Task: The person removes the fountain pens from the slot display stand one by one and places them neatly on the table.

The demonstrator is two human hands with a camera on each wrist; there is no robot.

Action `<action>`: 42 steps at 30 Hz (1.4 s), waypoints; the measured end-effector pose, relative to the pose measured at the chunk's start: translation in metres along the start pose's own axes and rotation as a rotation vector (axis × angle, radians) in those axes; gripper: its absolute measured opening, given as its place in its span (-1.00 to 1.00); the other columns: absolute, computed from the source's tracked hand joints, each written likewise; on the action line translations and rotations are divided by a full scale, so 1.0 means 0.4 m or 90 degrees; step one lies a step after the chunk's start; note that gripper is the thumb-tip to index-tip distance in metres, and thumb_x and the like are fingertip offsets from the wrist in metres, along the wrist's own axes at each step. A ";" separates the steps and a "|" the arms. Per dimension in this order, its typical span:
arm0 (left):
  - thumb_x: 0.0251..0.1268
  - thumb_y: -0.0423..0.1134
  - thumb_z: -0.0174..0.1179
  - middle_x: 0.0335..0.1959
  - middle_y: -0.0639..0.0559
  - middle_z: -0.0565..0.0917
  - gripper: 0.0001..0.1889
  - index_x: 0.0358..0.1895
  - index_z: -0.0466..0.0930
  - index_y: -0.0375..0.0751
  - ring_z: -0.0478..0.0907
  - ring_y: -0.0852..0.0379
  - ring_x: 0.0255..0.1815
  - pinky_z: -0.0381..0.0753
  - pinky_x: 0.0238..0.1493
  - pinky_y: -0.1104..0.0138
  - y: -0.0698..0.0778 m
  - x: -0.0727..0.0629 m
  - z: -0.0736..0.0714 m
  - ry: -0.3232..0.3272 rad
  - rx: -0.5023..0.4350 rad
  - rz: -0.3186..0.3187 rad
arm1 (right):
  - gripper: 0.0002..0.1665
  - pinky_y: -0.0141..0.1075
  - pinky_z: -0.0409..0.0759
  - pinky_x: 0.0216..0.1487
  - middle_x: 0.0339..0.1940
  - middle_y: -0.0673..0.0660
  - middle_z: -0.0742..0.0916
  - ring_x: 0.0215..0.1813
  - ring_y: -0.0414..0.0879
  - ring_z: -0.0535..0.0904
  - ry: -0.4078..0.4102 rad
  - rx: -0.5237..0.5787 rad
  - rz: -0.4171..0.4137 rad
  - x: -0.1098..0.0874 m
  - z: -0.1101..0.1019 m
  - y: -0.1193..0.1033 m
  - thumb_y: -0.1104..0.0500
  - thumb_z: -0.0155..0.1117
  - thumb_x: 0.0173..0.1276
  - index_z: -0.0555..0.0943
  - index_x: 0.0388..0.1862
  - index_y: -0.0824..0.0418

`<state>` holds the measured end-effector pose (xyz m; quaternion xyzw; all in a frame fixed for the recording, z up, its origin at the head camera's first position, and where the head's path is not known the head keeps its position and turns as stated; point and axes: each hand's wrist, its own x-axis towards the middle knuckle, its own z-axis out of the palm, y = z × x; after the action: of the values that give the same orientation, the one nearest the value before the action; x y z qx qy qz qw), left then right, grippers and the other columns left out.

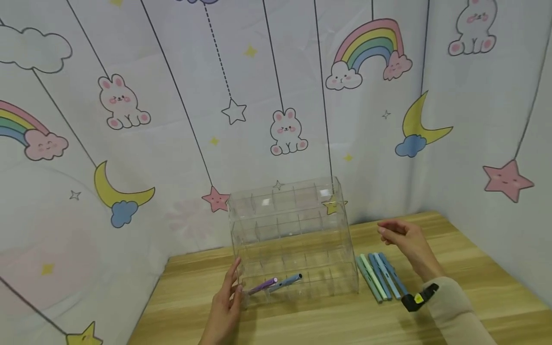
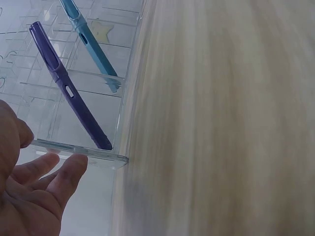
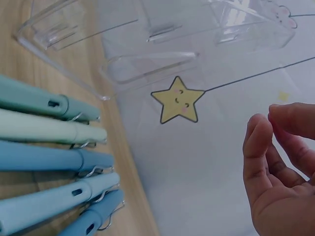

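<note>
A clear plastic rack (image 1: 297, 239) with tiers of small compartments stands on the table. In its bottom tier, toward the left, a purple pen (image 2: 74, 96) and a blue pen (image 2: 96, 49) lean in neighbouring compartments. My left hand (image 1: 226, 302) rests at the rack's left side, its fingertips (image 2: 74, 164) against the side wall. To the right of the rack, my right hand (image 1: 405, 237) is raised with nothing in it. Its thumb and index fingertips are close together, and the other fingers are loosely bent. Several capped pens (image 1: 379, 275), green and blue, lie side by side below it.
The wooden table (image 1: 302, 326) extends around the rack. A white cloth backdrop (image 1: 181, 143) printed with stars, moons and rabbits hangs close behind. A black strap device (image 1: 420, 298) sits on the right wrist, near the pens' lower ends.
</note>
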<state>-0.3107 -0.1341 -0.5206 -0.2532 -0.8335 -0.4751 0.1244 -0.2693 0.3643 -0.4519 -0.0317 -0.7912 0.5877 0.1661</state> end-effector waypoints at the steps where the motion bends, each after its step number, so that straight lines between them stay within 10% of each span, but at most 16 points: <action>1: 0.66 -0.53 0.00 0.60 -0.53 0.35 -0.24 0.75 0.11 0.18 0.70 -0.52 0.23 0.89 -0.06 0.08 0.000 0.001 0.000 0.000 -0.001 0.000 | -0.51 -0.37 0.79 -0.06 -0.20 -0.28 0.79 -0.16 -0.26 0.74 0.000 0.000 -0.008 -0.001 0.001 -0.006 0.00 0.38 0.59 0.66 0.27 0.34; 19: 0.61 -0.59 0.02 0.63 -0.47 0.34 -0.18 0.75 0.09 0.18 0.69 -0.55 0.22 0.89 -0.08 0.10 -0.006 -0.024 0.001 0.005 0.014 -0.017 | -0.71 -0.37 0.79 -0.16 -0.20 -0.20 0.83 -0.21 -0.20 0.76 -0.046 0.047 -0.103 -0.056 0.078 -0.132 0.18 0.38 0.58 0.71 0.12 0.35; 42: 0.60 -0.58 0.06 0.52 -0.58 0.42 -0.22 0.73 0.15 0.09 0.71 -0.55 0.18 0.89 -0.17 0.24 -0.009 0.003 -0.002 0.016 0.005 0.033 | -0.56 -0.22 0.83 -0.10 0.07 0.06 0.82 -0.06 -0.09 0.81 -0.253 0.116 -0.081 -0.098 0.324 -0.129 0.17 0.41 0.54 0.63 0.28 0.38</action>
<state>-0.3134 -0.1361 -0.5221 -0.2685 -0.8267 -0.4717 0.1482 -0.2636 0.2197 -0.4451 0.1499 -0.7526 0.6396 0.0463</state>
